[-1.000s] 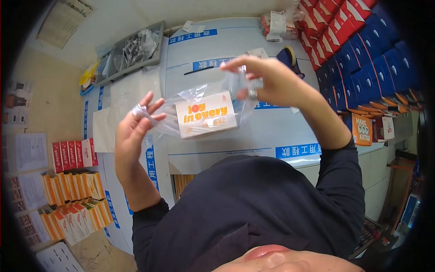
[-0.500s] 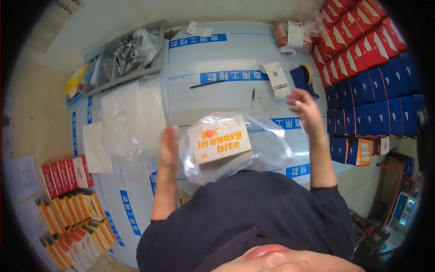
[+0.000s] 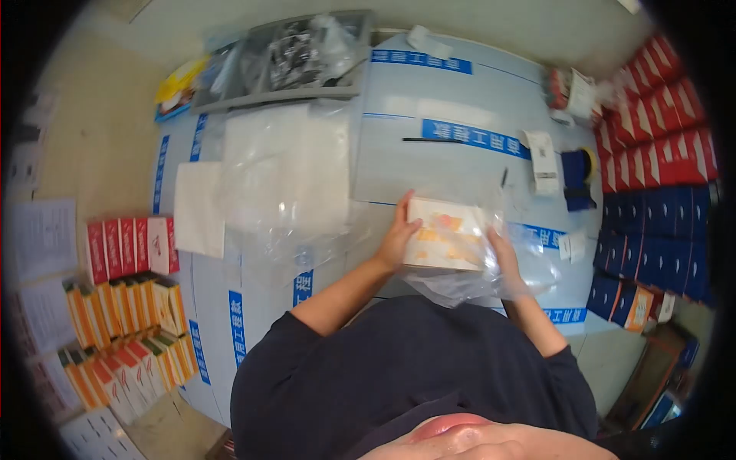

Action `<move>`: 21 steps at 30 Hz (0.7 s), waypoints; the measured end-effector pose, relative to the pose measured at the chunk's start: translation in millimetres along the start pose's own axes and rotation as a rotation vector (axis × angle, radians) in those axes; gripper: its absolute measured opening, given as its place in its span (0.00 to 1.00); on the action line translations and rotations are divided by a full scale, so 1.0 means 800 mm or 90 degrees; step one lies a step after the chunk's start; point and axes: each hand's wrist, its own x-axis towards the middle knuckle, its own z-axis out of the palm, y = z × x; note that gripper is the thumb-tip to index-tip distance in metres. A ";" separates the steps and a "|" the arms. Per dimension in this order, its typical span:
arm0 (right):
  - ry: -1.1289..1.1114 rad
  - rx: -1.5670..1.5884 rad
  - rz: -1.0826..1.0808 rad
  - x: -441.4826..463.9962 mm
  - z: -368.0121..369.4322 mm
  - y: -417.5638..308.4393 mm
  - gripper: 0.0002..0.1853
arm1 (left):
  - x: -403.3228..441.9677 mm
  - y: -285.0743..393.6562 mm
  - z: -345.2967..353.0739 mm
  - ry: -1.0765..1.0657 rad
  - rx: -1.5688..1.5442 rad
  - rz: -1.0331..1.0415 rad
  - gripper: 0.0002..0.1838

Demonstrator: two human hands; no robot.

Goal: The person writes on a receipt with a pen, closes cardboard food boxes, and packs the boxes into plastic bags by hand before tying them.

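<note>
A white cardboard box (image 3: 445, 234) with orange print is between my hands, close to my body. My left hand (image 3: 399, 239) grips its left edge, thumb on the top face. At its right edge, my right hand (image 3: 504, 257) is closed on a clear plastic bag (image 3: 452, 285) and partly covered by the film. The bag spreads around the box's front and right side; how much of the box is inside is unclear. The print is blurred.
Clear and white bags (image 3: 287, 169) lie left, below a grey divided tray (image 3: 284, 96). A receipt (image 3: 543, 161), tape dispenser (image 3: 576, 178) and black stick (image 3: 432, 140) are beyond my hands. Stacked blue cartons (image 3: 652, 230) and red cartons (image 3: 655, 115) line the right; yellow boxes (image 3: 126, 307) stand left.
Both hands have come in from the sides onto the box and bag. The box has turned slightly, and the bag is gathered closer around it. My view has shifted left.
</note>
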 end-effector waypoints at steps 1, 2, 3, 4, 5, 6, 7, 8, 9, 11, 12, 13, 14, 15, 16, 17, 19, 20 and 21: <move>0.013 -0.022 -0.041 0.002 -0.005 0.023 0.20 | 0.000 -0.001 0.004 -0.004 0.101 0.026 0.35; -0.024 -0.052 -0.111 -0.002 -0.012 0.032 0.24 | -0.001 0.002 0.006 -0.010 0.200 0.049 0.37; -0.044 -0.070 -0.148 -0.003 -0.013 0.030 0.26 | 0.001 0.012 0.008 -0.002 0.197 0.058 0.37; -0.064 -0.086 -0.186 -0.005 -0.013 0.029 0.29 | 0.006 0.025 0.011 -0.011 0.160 0.019 0.36; -0.053 -0.084 -0.202 -0.009 -0.011 0.017 0.28 | 0.016 0.038 0.010 -0.025 0.123 -0.022 0.35; 0.000 0.062 -0.148 -0.010 -0.005 0.005 0.28 | 0.038 0.053 -0.006 0.006 0.396 0.168 0.34; 0.062 0.214 -0.109 -0.012 0.000 -0.007 0.27 | 0.068 0.076 -0.028 0.039 0.664 0.362 0.34; 0.065 0.210 -0.117 0.001 -0.028 0.020 0.27 | 0.092 0.117 -0.036 0.057 0.728 0.437 0.30; 0.171 -0.112 -0.215 0.015 -0.079 0.070 0.28 | 0.112 0.166 -0.035 0.075 0.788 0.512 0.27; 0.296 -0.512 -0.341 -0.004 -0.113 0.097 0.29 | 0.165 0.236 -0.043 0.212 0.872 0.638 0.14; 0.305 -0.517 -0.346 -0.013 -0.117 0.107 0.29 | 0.196 0.260 -0.062 0.261 0.962 0.599 0.14; 0.274 -0.679 -0.323 -0.019 -0.122 0.119 0.30 | 0.223 0.276 -0.079 0.309 1.051 0.555 0.13; 0.240 -0.839 -0.292 -0.024 -0.126 0.125 0.31 | 0.244 0.287 -0.087 0.302 1.040 0.562 0.13; 0.253 -0.846 -0.290 -0.031 -0.118 0.116 0.31 | 0.262 0.296 -0.091 0.283 1.201 0.523 0.12; 0.269 -0.883 -0.343 -0.039 -0.109 0.107 0.30 | 0.279 0.302 -0.094 0.261 1.362 0.477 0.12; 0.286 -0.917 -0.396 -0.043 -0.102 0.100 0.30 | 0.298 0.304 -0.098 0.254 1.355 0.490 0.12; 0.259 -0.804 -0.281 -0.032 -0.129 0.137 0.29 | 0.338 0.295 -0.106 0.151 1.582 0.342 0.12; 0.252 -0.824 -0.284 -0.032 -0.127 0.131 0.28 | 0.352 0.292 -0.113 0.148 1.573 0.361 0.12; 0.245 -0.845 -0.288 -0.033 -0.120 0.117 0.27 | 0.359 0.291 -0.119 0.153 1.576 0.352 0.12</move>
